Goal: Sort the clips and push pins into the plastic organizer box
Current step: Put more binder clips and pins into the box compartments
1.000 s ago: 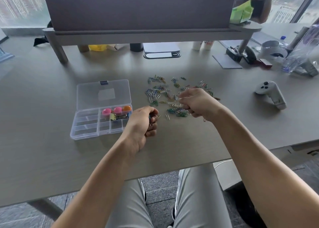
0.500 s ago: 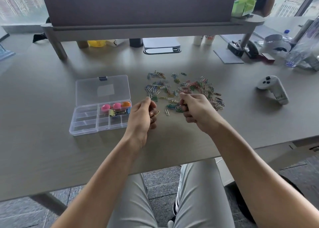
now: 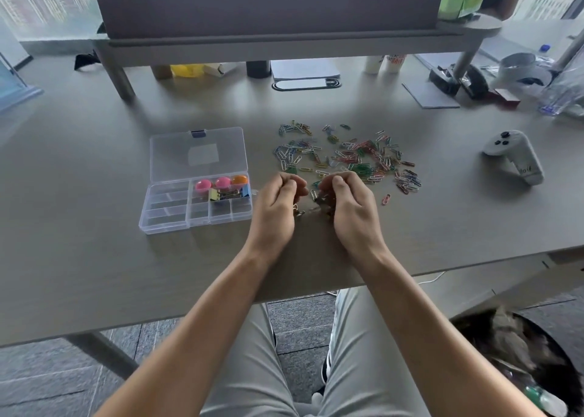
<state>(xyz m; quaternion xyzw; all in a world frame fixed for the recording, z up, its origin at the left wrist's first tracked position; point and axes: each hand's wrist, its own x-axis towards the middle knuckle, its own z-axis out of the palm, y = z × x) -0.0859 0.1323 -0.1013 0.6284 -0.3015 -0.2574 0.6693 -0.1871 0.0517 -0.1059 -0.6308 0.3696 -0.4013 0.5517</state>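
On desk point(image 3: 94, 242), near front edge: left hand point(image 3: 275, 209) and right hand point(image 3: 349, 209), side by side, backs up, knuckles almost touching. Fingers of both curled inward. Left fingers clamped on a few clips point(image 3: 298, 211), metal showing just under the palm. Right fingers curled over a small cluster of clips at the near edge of the pile; whether gripped or only covered, cannot tell.

Beyond the hands: loose pile of coloured paper clips point(image 3: 350, 159), spread across desk centre; one pink clip point(image 3: 385, 199) lying apart, right of right hand.

Left of left hand, just beside it: clear box point(image 3: 164, 217), lid point(image 3: 197, 152) folded back flat. Far-right compartment row: two pink pins point(image 3: 213, 184) and one orange pin point(image 3: 239, 180). Row below: binder clips point(image 3: 227, 193), yellow, black and blue. Remaining compartments see-through, contents not discernible.

Right, well apart from pile: white controller point(image 3: 515, 156). Far side: raised shelf point(image 3: 284, 47) on legs.
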